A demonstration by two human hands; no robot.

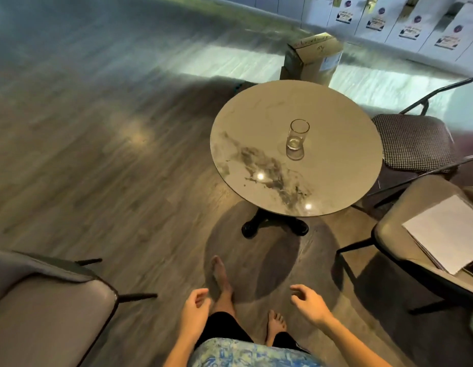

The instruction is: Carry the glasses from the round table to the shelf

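One clear drinking glass (296, 139) stands upright near the middle of the round marble-top table (246, 133). The table rests on a black pedestal base. My left hand (194, 311) hangs low in front of me, fingers loosely curled and holding nothing. My right hand (308, 304) is also low, fingers spread and empty. Both hands are well short of the table, above the wooden floor, with my bare feet between them. No shelf is in view.
A grey padded chair (47, 308) stands at lower left. At right are a chair (412, 141) with a checked seat and a chair (404, 234) bearing white papers (447, 231). A cardboard box (312, 59) stands behind the table. White boxes (404, 19) line the far wall.
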